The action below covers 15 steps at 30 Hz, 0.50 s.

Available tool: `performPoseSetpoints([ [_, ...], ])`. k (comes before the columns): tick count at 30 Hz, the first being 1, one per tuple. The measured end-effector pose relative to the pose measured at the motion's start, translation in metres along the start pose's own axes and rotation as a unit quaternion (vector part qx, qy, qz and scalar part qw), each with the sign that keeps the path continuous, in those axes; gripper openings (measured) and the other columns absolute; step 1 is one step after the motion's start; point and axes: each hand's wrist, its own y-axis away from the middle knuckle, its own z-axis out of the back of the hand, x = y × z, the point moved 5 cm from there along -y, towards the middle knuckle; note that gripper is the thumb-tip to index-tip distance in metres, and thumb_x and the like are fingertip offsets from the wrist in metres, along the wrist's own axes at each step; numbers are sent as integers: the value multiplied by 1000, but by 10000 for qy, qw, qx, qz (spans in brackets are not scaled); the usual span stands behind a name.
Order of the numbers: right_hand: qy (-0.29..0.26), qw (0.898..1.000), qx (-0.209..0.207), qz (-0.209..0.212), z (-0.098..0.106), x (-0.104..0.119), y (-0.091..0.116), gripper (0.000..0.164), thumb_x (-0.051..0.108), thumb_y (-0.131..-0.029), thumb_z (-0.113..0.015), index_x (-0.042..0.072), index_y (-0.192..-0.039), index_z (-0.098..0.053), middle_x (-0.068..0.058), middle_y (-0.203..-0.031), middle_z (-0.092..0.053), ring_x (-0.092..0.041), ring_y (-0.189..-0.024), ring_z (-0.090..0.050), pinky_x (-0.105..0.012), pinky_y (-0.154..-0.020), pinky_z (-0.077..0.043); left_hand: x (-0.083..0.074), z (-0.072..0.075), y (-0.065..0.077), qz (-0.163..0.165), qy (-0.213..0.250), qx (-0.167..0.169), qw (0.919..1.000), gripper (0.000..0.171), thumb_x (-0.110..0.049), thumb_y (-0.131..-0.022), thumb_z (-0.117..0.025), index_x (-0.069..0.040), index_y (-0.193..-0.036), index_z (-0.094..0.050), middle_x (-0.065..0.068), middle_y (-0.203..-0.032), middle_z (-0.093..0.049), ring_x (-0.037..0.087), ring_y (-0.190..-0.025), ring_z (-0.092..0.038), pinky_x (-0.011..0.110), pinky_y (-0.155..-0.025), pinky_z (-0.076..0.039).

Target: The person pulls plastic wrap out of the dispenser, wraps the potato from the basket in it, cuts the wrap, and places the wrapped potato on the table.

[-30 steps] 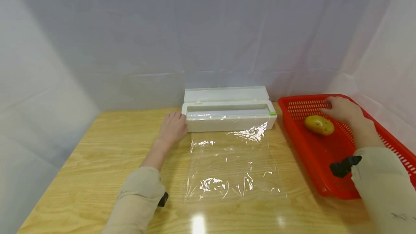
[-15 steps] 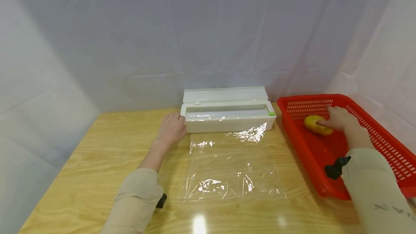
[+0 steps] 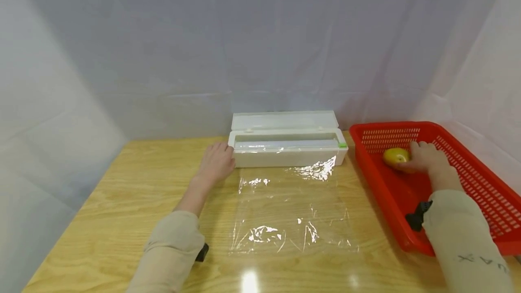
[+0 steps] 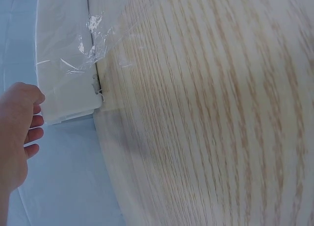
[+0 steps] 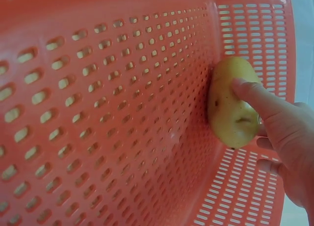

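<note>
The potato is yellow and oblong, its smooth skin marked by a few brown specks and small dents; it lies in the far part of the red basket, a plastic tray with slotted walls. The right hand grasps it, thumb pressed on its skin. The left hand grips the left end of a long white box, its lid open on the far side, with a pale roll inside and a green piece at its right end. Clear, glossy, wrinkled film stretches from the box over the wood-grained surface.
</note>
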Motion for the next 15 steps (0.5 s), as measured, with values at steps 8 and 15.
performPoseSetpoints([
  [8,-41,9999,55,139,-5,5,-4,86,50,-78,-65,-17,-123,-35,-41,-114,-40,-54,-103,-38,-67,-85,-33,0,2,2,38,-38,-13,10000,26,-16,-86,-58,3,-102,-58,15,-98,-56,29,-90,-51,41,-81,-42],
  [15,-34,9997,136,218,-8,9,-7,76,46,-78,-66,-13,-118,-39,-37,-110,-44,-51,-100,-41,-65,-82,-34,1,1,3,88,-2,105,9999,26,-16,-86,-57,3,-103,-57,16,-100,-56,29,-91,-51,41,-83,-42],
])
